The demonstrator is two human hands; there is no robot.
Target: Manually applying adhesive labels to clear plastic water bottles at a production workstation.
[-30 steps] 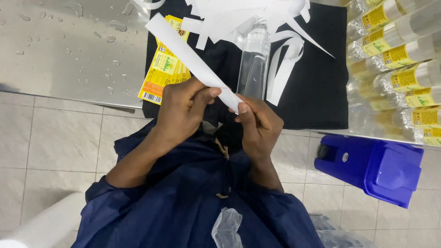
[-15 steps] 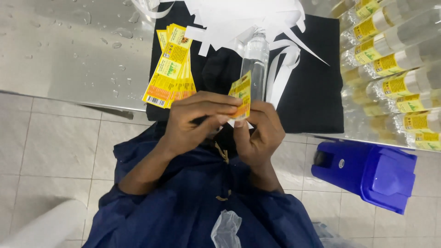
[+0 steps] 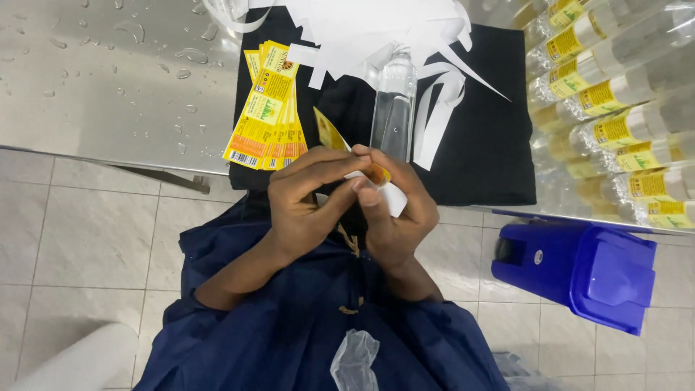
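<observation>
Yellow label (image 3: pixel 329 134) now tilted leftward

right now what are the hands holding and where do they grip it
Both the left hand and the right hand pinch one yellow label at its near end, where its white backing strip sticks out.

A shiny stainless-steel counter (image 3: pixel 108 94), beaded with water drops, fills the upper part of the view and reflects even light. Below its near edge lies a floor of pale square tiles (image 3: pixel 87 232). A blue plastic bin (image 3: pixel 579 271) stands there at the right.
</observation>
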